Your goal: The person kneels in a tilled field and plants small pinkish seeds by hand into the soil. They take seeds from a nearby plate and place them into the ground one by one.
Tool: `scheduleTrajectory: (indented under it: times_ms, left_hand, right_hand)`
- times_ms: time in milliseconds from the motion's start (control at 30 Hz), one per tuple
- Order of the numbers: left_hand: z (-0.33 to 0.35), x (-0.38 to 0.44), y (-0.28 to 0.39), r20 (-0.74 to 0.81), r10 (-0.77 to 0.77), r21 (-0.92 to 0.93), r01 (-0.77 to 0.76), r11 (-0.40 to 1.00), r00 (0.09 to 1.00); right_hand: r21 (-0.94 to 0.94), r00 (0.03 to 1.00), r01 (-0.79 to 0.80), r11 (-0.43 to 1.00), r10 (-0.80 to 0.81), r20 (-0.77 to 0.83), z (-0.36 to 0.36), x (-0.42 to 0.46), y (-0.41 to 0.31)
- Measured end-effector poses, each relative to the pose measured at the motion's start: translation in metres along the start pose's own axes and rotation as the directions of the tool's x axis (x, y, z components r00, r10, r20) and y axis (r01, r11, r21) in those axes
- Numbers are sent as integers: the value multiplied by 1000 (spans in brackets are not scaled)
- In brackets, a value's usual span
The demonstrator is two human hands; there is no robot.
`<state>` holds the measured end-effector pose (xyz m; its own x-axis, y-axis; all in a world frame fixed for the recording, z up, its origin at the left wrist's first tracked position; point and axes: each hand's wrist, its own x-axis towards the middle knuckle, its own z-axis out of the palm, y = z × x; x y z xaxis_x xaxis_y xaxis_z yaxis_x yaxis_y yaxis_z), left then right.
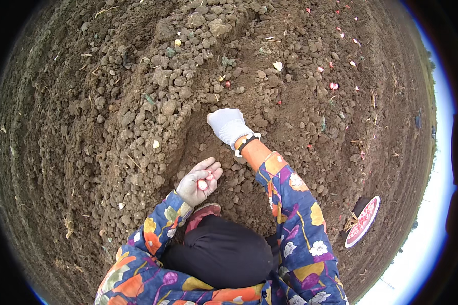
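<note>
My left hand, pale and dusty as if in a thin glove, is turned palm up above the furrow. Its curled fingers hold a few pink-and-white cloves that look like garlic. Farther forward, my right hand wears a white knit glove and reaches down to the soil of the furrow. The back of that glove faces me, so its fingertips and anything between them are hidden. A beaded bracelet circles the right wrist.
Pink cloves lie scattered over the soil at the upper right. A pale bowl of pink cloves stands at the right. Cloddy earth forms a ridge left of the furrow. My shoe and bent knee are below my hands.
</note>
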<state>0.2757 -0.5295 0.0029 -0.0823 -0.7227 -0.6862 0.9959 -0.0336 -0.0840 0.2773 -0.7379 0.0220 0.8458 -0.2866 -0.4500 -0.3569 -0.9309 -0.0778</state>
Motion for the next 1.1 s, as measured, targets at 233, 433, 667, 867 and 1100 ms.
scheduleTrajectory:
  times_ms: [233, 433, 667, 867, 1100]
  left_hand:
    - [-27, -13, -9, 47, -47, 165, 39, 985, 998]
    - [-12, -12, -21, 24, -21, 408, 9, 913, 999]
    - [2, -27, -11, -12, 6, 376, -2, 927, 1000]
    - [-2, -16, -8, -50, 25, 366, -5, 931, 998]
    - [52, 9, -36, 105, -122, 729, 7, 685, 987]
  right_hand:
    - [-224, 975, 104, 969, -143, -168, 14, 8, 0]
    - [-95, 968, -101, 990, 76, -240, 45, 24, -4]
    - [28, 980, 33, 999, -27, -198, 23, -15, -6]
    - [397, 877, 79, 914, 125, -464, 39, -138, -1]
    - [691, 774, -177, 701, 533, -342, 54, -243, -27]
